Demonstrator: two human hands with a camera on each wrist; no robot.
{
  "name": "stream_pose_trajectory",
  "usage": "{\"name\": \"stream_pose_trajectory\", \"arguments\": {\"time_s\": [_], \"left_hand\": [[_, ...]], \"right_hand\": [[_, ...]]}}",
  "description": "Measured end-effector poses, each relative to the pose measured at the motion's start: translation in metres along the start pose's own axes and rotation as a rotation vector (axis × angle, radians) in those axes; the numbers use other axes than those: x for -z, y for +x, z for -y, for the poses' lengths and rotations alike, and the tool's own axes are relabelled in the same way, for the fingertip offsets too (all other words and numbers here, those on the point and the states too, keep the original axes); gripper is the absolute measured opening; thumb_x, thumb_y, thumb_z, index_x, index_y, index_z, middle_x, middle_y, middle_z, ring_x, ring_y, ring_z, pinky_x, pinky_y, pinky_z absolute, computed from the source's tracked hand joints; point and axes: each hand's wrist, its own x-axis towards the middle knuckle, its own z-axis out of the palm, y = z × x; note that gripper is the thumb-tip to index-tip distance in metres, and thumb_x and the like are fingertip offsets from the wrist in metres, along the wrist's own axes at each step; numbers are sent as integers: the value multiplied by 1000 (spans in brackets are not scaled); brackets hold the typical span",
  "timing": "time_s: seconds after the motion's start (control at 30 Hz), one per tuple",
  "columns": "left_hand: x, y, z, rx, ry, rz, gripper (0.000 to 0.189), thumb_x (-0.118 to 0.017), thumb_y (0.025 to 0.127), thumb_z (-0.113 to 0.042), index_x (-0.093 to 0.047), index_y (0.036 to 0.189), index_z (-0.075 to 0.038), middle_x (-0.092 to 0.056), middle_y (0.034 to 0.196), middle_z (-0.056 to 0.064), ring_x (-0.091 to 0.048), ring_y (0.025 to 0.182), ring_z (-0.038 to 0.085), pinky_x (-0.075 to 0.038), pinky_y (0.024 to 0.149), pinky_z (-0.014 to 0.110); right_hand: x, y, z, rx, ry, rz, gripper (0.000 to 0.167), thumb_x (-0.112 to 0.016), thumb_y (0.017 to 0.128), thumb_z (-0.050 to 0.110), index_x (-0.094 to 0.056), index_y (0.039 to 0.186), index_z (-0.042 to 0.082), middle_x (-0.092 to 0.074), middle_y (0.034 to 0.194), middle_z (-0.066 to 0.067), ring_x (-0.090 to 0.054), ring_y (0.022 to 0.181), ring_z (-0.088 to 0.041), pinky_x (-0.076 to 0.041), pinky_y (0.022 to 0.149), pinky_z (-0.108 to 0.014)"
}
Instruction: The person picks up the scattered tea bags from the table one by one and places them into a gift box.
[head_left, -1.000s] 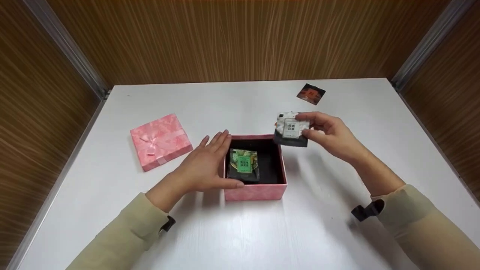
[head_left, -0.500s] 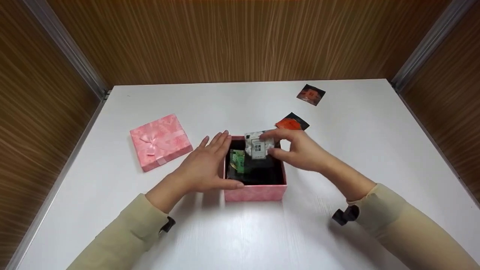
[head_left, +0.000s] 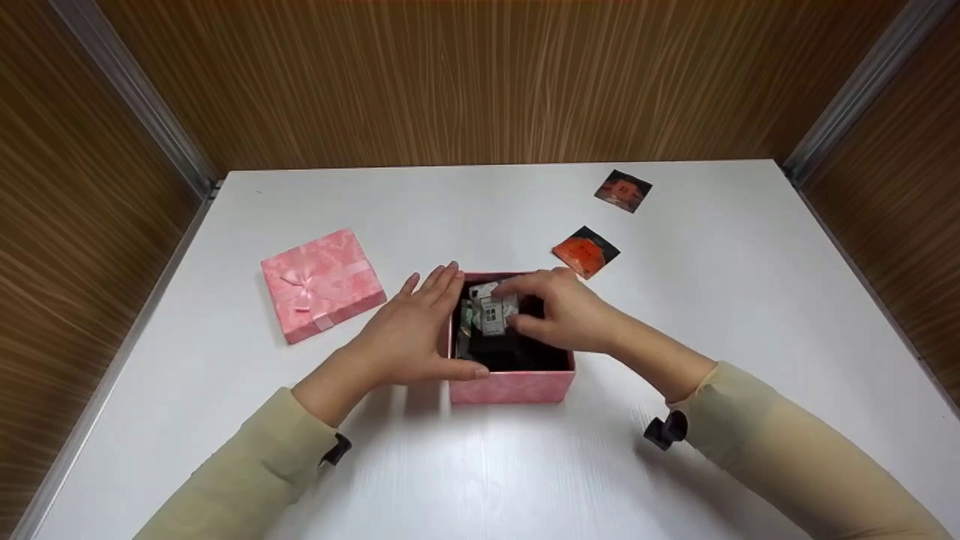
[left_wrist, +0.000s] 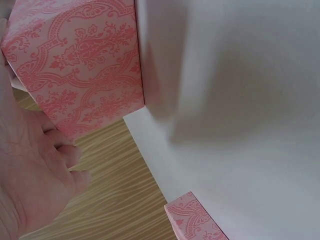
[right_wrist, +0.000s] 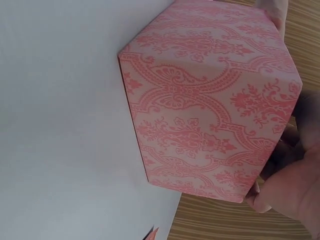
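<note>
The open pink patterned gift box [head_left: 512, 388] stands mid-table, dark inside. My left hand [head_left: 405, 330] rests along its left rim, fingers straight toward the far corner and thumb over the near edge. Inside the box, my right hand [head_left: 566, 311] pinches a white-and-black square sachet [head_left: 492, 315] between thumb and fingers. Under that sachet, part of a green-and-black sachet [head_left: 466, 321] shows. Both wrist views catch the outer walls of the box [left_wrist: 85, 60], so its contents are hidden there.
To the left lies the pink box lid [head_left: 322, 281] with a bow. Behind the box is an orange-and-black sachet [head_left: 586, 250], and farther back a dark red one [head_left: 623, 190]. Wood-grain panels [head_left: 480, 82] enclose the white table [head_left: 420, 206] at the back and sides.
My right hand has carried the white-and-black sachet leftward and down into the box, over the green one. The orange sachet behind has come into full view. My left hand stays in place.
</note>
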Motion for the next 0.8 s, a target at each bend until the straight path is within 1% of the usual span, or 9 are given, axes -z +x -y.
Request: {"name": "stream_pose_trajectory", "arguments": {"time_s": [0.03, 0.07, 0.17, 0.23, 0.3, 0.47, 0.63, 0.73, 0.8], "left_hand": [[0, 0, 0, -1, 1, -1, 136, -52, 80, -96, -10, 169, -2, -6, 177, 14, -7, 164, 29, -6, 132, 48], [0, 0, 0, -3, 3, -3, 136, -52, 80, -96, -10, 169, -1, -7, 177, 14, -8, 164, 29, -6, 132, 48], [0, 0, 0, -4, 3, -5, 136, -54, 81, -94, -11, 169, -1, -7, 177, 15, -8, 164, 29, -6, 132, 48], [0, 0, 0, -3, 2, -4, 135, -54, 81, -94, -11, 169, -1, -8, 177, 15, -8, 164, 29, -6, 132, 48], [0, 0, 0, 0, 1, -2, 136, -53, 81, -95, -11, 169, -1, -7, 177, 15, -8, 164, 29, -6, 132, 48], [0, -1, 0, 9, 6, 10, 137, -50, 80, -97, -8, 170, -3, -4, 178, 13, -4, 164, 27, -5, 131, 46], [1, -1, 0, 6, 5, 5, 137, -51, 80, -96, -7, 169, -2, -6, 177, 15, -5, 164, 28, -5, 131, 47], [1, -1, 0, 3, 1, 2, 137, -52, 80, -96, -8, 169, -1, -6, 177, 15, -7, 164, 29, -6, 131, 47], [0, 0, 0, 4, -1, 2, 138, -53, 80, -96, -8, 169, -2, -6, 177, 15, -6, 164, 29, -5, 131, 47]], "right_hand": [[-1, 1, 0, 5, -15, 6, 34, -74, 92, 10, -75, 126, 3, -77, 122, -8, -71, 115, -26, -55, 102, -48], [-2, 3, 0, 7, -40, 14, 34, -75, 92, 11, -76, 125, 4, -77, 121, -8, -71, 115, -26, -54, 103, -49], [-4, 4, 0, -8, -113, 47, 36, -76, 92, 15, -75, 127, 5, -77, 122, -8, -71, 115, -28, -46, 105, -55], [-5, 5, 0, -21, -166, 70, 37, -76, 92, 17, -75, 127, 7, -77, 120, -9, -70, 115, -30, -41, 101, -59], [-6, 5, 0, -29, -201, 89, 37, -77, 92, 19, -76, 128, 8, -77, 119, -9, -69, 115, -30, -38, 97, -59], [-9, 7, 1, -28, -270, 122, 36, -78, 94, 23, -77, 127, 11, -77, 115, -8, -68, 113, -31, -36, 92, -56], [-12, 11, 4, -37, -365, 171, 37, -77, 95, 28, -77, 129, 15, -77, 114, -10, -66, 113, -34, -37, 92, -58], [-14, 12, 5, -34, -418, 188, 38, -77, 95, 30, -77, 130, 16, -77, 109, -10, -65, 110, -35, -38, 92, -59], [-15, 12, 5, -27, -431, 192, 38, -77, 95, 30, -78, 130, 17, -77, 105, -10, -65, 107, -35, -39, 91, -59]]}}
